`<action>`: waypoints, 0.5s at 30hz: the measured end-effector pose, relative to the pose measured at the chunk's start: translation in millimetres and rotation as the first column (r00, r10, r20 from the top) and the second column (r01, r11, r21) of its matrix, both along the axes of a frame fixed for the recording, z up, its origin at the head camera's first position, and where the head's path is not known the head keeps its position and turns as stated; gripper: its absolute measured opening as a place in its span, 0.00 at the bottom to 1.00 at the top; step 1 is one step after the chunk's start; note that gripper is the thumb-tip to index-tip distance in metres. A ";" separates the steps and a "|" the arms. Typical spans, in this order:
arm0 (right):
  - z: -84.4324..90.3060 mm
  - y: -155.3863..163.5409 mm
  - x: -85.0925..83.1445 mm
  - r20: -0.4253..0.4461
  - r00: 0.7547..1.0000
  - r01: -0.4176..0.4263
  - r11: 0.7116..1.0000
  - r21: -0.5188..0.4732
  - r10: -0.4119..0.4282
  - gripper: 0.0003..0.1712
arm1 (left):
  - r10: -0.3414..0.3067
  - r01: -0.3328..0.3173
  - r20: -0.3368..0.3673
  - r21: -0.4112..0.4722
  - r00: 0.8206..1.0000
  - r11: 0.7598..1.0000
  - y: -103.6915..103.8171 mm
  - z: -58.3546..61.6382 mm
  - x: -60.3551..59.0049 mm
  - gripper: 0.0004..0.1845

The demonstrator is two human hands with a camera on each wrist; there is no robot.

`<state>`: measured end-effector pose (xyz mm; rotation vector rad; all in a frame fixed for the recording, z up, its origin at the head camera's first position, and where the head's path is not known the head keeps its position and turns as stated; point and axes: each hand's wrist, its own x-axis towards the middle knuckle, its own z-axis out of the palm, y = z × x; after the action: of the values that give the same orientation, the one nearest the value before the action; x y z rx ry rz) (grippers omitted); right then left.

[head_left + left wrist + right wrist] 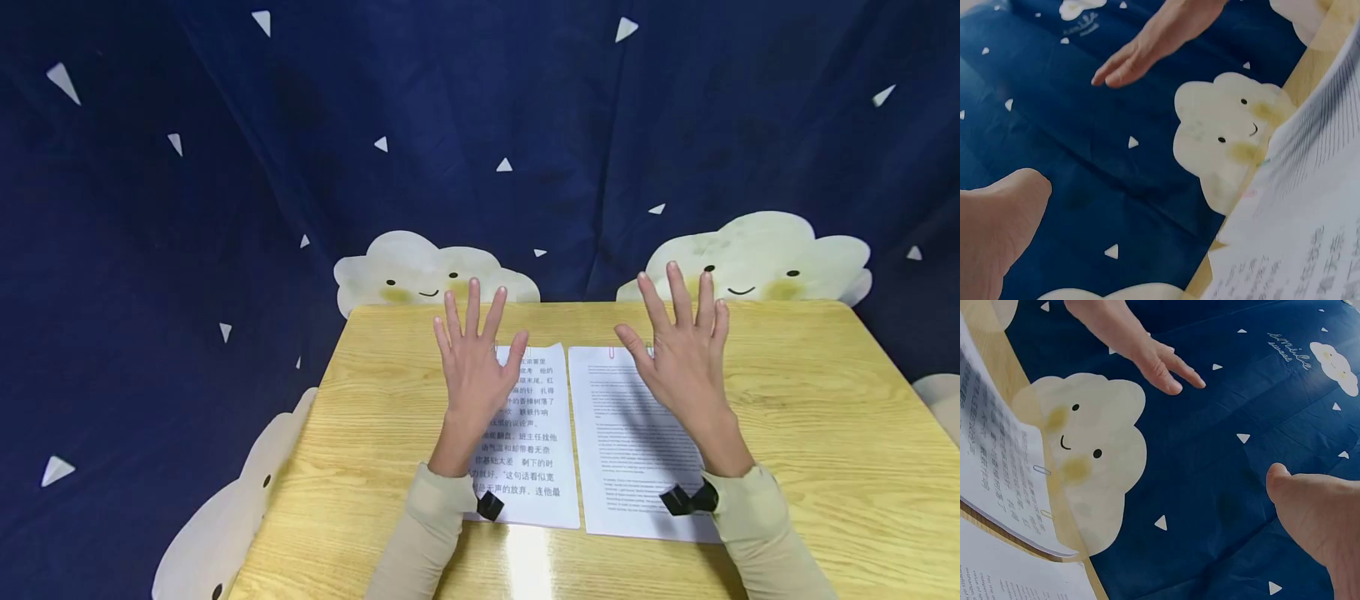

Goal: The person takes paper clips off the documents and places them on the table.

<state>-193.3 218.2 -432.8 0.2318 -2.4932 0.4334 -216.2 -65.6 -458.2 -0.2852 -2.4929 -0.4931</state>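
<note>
Surroundings: I see a dark blue cloth backdrop (pixel 225 208) with white triangles and smiling clouds hanging behind and to the left of the wooden counter (pixel 825 400); nothing lies between my hands and the papers.
Left paper: the left sheet (pixel 536 450), printed in large Chinese characters, lies flat near the middle of the counter, long axis running near to far, its far right corner curling up slightly.
Right paper: the right sheet (pixel 626 450), in small dense print, lies just beside it on the right, also long axis near to far, with a pink paper clip (pixel 611 352) at its far left corner.
Left hand: my left hand (pixel 474 367) is raised over the far part of the left sheet, fingers (pixel 472 304) spread wide and straight, holding nothing.
Right hand: my right hand (pixel 686 354) is raised over the far right part of the right sheet, fingers (pixel 678 292) straight and spread, holding nothing.
Wrists: beige sleeves (pixel 442 508) with black straps (pixel 690 498) at both wrists.
</note>
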 end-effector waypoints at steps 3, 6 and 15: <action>-1.2 -0.7 -0.4 0.005 1.000 -0.004 1.000 -0.004 0.004 0.46 | 0.006 -0.006 0.009 0.004 1.000 1.000 -6.1 -5.4 -6.1 0.38; -4.1 -2.3 -1.5 0.017 1.000 -0.014 1.000 -0.010 0.014 0.45 | 0.011 -0.012 0.037 0.021 0.999 1.000 -14.3 -11.6 -12.4 0.38; -23.8 -13.3 -9.5 0.067 0.994 -0.085 0.995 -0.044 0.087 0.44 | 0.000 -0.021 0.149 0.141 0.989 0.990 -37.4 -35.9 -29.8 0.39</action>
<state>-202.8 204.8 -456.5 0.3138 -2.5453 0.5361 -246.0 -103.0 -494.1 -0.1842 -2.5848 -0.7079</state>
